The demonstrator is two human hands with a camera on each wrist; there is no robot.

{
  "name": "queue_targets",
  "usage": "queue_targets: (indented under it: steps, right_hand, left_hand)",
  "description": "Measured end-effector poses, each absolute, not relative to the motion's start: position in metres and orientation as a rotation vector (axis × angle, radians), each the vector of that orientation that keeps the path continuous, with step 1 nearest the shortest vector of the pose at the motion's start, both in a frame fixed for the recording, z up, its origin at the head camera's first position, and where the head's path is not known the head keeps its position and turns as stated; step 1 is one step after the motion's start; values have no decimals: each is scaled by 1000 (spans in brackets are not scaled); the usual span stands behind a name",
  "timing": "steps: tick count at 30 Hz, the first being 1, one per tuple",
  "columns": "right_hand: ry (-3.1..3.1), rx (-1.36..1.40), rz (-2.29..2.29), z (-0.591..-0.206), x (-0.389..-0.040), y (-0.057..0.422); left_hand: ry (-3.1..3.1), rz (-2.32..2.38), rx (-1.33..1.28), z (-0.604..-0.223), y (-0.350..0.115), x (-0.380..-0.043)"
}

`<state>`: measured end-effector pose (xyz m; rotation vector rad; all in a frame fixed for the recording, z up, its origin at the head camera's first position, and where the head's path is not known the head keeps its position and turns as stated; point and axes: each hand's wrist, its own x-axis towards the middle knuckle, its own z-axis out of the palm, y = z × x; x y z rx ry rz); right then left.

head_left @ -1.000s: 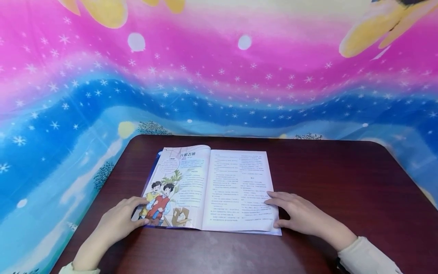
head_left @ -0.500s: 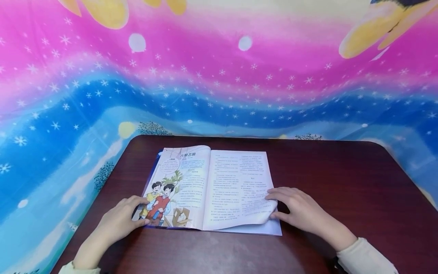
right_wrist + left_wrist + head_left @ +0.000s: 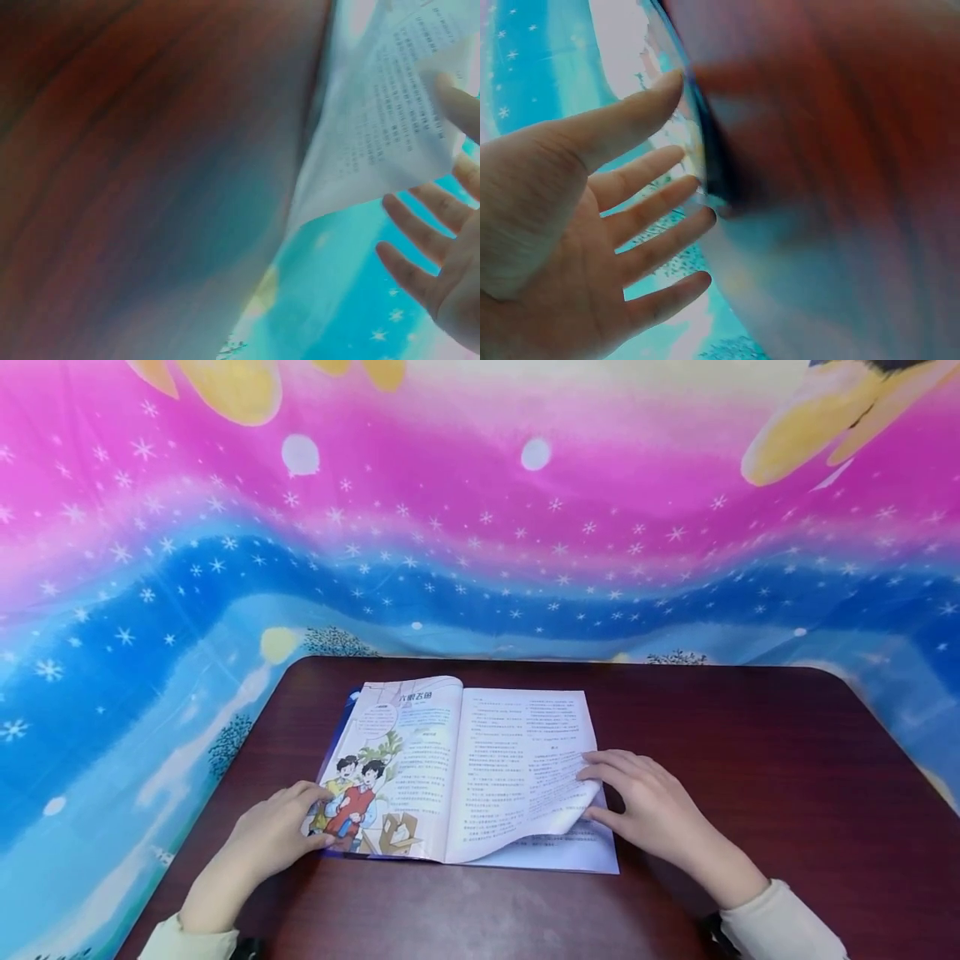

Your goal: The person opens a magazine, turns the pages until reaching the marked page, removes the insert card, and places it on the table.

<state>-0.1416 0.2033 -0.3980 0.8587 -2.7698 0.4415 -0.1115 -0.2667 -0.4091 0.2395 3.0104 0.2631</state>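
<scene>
An open magazine (image 3: 459, 760) lies on the dark wooden table (image 3: 765, 760), a little toward nine o'clock of the tabletop's middle, its top edge facing twelve. On its nine-o'clock half, the illustrated page (image 3: 397, 777) lies open, with cartoon figures and an open box near its bottom edge.

At about eight o'clock of the magazine, the left hand (image 3: 273, 831) rests by the outer edge, fingers spread and extended; the thumb touches the margin and the hand grips nothing firmly, as far as the pictures show. At between three and four o'clock, the right hand (image 3: 656, 802) pinches the edge of a printed leaf (image 3: 517, 777), thumb on its underside and fingers on the other face; the remaining fingers are spread.

As for progress, the leaf seems only at the start of its lift: its five-o'clock corner is up and curled, baring a strip of the page beneath (image 3: 562, 856). Its upper part and the side next to the spine lie down on the three-o'clock half. It is not yet upright and not across the spine, so most of its travel appears left. A patterned cloth (image 3: 480, 552) hangs at twelve o'clock, beyond the table.
</scene>
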Motion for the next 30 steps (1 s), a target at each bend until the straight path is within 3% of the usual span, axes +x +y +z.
queue_targets:
  steps: [18,30]
  right_hand:
    - [-2708,774,460,-365,-148,172]
    - [-2665,766,396,-345,-144,153]
  left_hand:
    - [3042,848,665,-385,-162,-137]
    - [2936,1105,1078,-371,-107,-129]
